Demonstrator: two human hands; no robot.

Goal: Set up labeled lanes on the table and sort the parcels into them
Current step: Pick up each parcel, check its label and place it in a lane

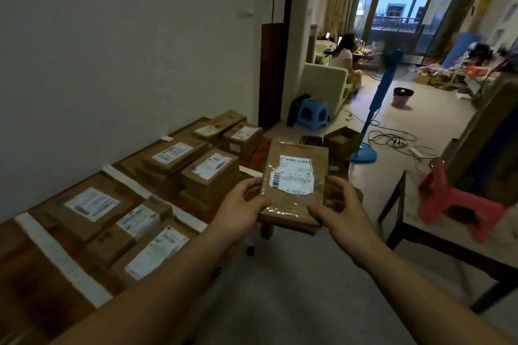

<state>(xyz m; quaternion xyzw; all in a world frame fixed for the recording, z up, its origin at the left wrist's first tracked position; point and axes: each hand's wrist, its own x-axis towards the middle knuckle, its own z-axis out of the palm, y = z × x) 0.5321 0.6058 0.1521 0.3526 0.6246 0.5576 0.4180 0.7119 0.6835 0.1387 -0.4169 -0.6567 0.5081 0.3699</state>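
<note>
A flat brown parcel (294, 182) with a white shipping label is held up in front of me, off the table's right side. My left hand (244, 204) grips its lower left edge and my right hand (339, 207) grips its lower right edge. On the wooden table (36, 286) at the left, white tape strips (61, 258) mark lanes. The near lane holds three labelled parcels (89, 210). The middle lane holds stacked parcels (210, 171). The far lane holds more boxes (241, 134).
A second table (414, 221) with a red plastic stool (454, 202) on it stands at the right. Open cardboard boxes (340, 140) sit on the floor beyond the parcel, near a blue standing fan (375, 103). A person sits far back by the sofa.
</note>
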